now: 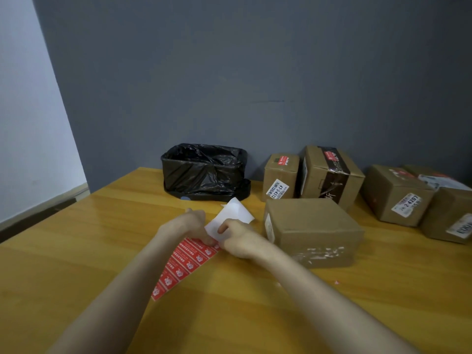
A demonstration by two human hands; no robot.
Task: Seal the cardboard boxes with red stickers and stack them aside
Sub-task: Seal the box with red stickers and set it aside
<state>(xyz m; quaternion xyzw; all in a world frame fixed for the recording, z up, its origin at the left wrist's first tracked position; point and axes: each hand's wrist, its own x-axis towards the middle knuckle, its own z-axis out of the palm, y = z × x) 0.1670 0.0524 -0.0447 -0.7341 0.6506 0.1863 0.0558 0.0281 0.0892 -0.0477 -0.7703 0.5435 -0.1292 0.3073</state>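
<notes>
A strip of red stickers (182,265) lies on the wooden table (76,251), its white backing (233,214) folded up at the far end. My left hand (190,224) pinches the sheet where red meets white. My right hand (236,240) grips the same spot from the right, thumb on the white backing. Just right of my hands sits a plain cardboard box (313,232) with torn tape marks on its near side. Along the wall stand boxes bearing red stickers: a small one (281,176), a taller one with dark tape (332,175), and two more (398,195) (449,213).
A bin lined with a black bag (204,172) stands at the back of the table against the grey wall. The table's left edge runs diagonally toward a white wall and floor. A small red scrap (336,282) lies on the table at the right.
</notes>
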